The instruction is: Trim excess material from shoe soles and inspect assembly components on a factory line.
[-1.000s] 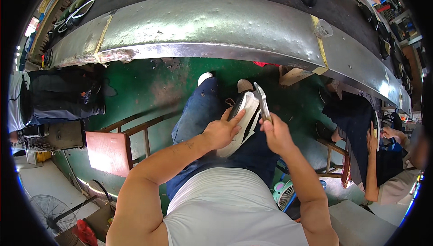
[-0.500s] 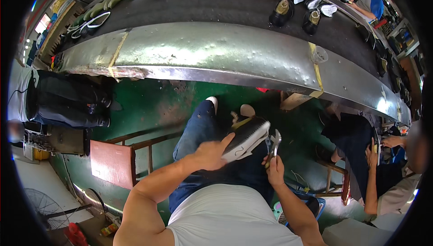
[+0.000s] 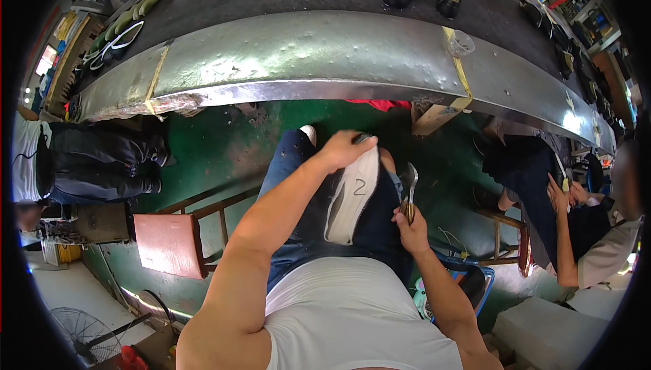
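White-bottomed shoe (image 3: 354,197), centre of frame, underside showing | left hand (image 3: 344,151) closed round its upper end — a firm, steady hold serves best | right hand (image 3: 411,229) gripping metal-headed tool (image 3: 411,179), right of centre, perhaps pincers — tip best held clear whenever the shoe turns

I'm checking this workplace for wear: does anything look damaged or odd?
The bench's metal front looks dented rather than smooth, and ragged material runs along its lower left edge. The shoe in the left hand shows nothing obviously odd.
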`<act>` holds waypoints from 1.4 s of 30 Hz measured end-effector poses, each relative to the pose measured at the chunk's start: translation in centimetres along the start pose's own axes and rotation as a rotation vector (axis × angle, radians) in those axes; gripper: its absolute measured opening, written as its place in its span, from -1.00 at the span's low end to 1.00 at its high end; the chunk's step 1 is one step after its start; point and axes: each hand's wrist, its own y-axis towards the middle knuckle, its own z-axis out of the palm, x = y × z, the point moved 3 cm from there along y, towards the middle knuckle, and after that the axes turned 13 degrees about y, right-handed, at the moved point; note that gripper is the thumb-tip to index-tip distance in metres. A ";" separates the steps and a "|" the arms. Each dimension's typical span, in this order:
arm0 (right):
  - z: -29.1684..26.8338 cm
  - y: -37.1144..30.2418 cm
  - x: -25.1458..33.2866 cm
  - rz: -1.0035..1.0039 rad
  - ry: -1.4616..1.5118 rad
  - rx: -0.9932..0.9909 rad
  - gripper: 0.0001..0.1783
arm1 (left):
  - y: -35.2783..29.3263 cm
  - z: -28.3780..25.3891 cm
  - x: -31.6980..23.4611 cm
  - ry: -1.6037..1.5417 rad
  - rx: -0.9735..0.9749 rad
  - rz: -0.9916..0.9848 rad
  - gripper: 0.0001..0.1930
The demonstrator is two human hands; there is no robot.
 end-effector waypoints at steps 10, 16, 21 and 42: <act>2.2 2.4 7.9 -0.239 -0.696 0.598 -0.47 | -6.1 7.5 9.5 -0.802 0.119 -0.359 -0.46; 6.6 3.3 12.1 -0.110 -1.056 0.683 -0.50 | -7.2 8.1 7.7 -0.895 -0.070 -0.273 -0.49; 7.8 7.5 14.1 0.342 -1.020 0.927 -0.63 | -7.4 8.6 9.2 -0.857 -0.098 -0.238 -0.49; 1.0 4.4 5.5 0.988 0.375 0.645 -0.46 | -5.3 6.4 5.8 -0.735 0.189 -0.245 -0.25</act>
